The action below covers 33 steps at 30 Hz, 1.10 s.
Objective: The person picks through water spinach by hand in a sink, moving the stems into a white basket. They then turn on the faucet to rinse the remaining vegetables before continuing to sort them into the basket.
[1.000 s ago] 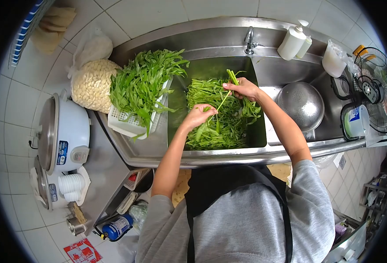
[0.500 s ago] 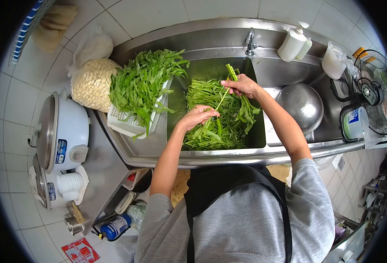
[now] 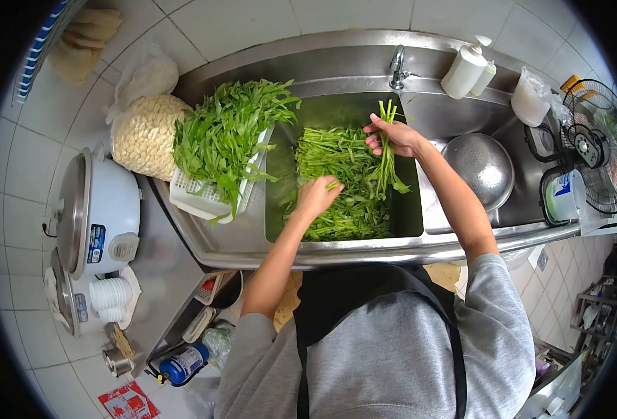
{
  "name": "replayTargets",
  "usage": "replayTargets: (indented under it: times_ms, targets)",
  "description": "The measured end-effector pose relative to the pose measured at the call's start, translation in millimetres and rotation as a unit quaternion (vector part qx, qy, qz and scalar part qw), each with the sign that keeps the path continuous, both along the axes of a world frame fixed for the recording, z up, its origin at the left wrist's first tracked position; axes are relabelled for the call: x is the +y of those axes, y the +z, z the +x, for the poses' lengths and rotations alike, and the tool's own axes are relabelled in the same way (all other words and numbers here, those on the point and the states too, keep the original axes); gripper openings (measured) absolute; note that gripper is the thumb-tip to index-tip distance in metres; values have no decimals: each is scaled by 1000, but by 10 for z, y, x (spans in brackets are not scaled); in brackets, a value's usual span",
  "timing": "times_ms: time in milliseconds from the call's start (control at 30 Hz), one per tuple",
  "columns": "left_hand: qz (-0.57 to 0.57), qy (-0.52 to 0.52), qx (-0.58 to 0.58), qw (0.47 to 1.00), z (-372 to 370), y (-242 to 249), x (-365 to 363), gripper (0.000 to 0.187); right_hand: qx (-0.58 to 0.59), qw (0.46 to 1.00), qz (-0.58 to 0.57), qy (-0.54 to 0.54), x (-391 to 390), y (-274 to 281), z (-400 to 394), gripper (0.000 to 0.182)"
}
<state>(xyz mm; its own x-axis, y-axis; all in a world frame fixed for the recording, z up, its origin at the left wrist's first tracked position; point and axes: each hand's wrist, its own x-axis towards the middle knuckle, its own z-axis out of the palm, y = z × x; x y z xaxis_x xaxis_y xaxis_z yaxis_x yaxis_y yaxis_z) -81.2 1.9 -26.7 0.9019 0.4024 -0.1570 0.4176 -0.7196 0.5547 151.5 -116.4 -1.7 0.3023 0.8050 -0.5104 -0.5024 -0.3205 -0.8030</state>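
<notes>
Cut water spinach (image 3: 333, 150), a heap of green stems and leaves, fills much of the sink basin (image 3: 408, 220). Over the basin's right side, my right hand (image 3: 401, 137) grips a small bunch of water spinach stems (image 3: 387, 162), stem ends up and leaves hanging down. Its fingers are partly spread behind the stems. My left hand (image 3: 314, 199) is closed low over the heap, with a short piece of green stem (image 3: 333, 186) showing at the fingertips. How much it holds is hidden by the hand.
A white perforated basket (image 3: 195, 200) piled with leafy greens (image 3: 228, 133) stands left of the basin. Beside it are a bag of pale peeled cloves (image 3: 146, 136) and a rice cooker (image 3: 116, 216). A faucet (image 3: 397, 66) rises behind; a metal colander (image 3: 477, 171) lies right.
My left hand has moved down and left, away from the right hand, and turned knuckles up. My right hand has shifted slightly right, its bunch now hanging more upright.
</notes>
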Motion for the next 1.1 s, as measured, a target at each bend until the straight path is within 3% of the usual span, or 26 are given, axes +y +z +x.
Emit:
replayTargets:
  times_ms: [67,267,367,467,533,600,733,800,1100]
  targets:
    - [-54,3,-80,995,209,198,-170,29,13,1000,-4,-16,85,-8,-105,49]
    - [-16,-27,-72,997,487,191,-213,26,15,1000,3,-18,240,7,-280,52]
    - [-135,-44,-79,987,445,96,-27,30,-242,968,-56,41,174,78,-250,59]
    - [-184,-77,-9,980,390,163,105,32,-259,958,-65,102,90,92,-137,57]
    - [-185,-91,-21,978,353,228,124,29,-252,964,-31,85,70,96,-123,54]
    - [-312,-89,1,946,329,294,135,25,-257,963,-41,67,70,103,-102,56]
    - [-342,-78,53,935,322,305,209,23,-252,965,-57,50,121,119,-116,56]
    - [-412,-69,48,907,319,296,230,23,-236,970,-45,32,146,133,-159,57]
    - [-399,-61,16,915,320,377,172,22,-293,949,-114,19,209,233,-242,60]
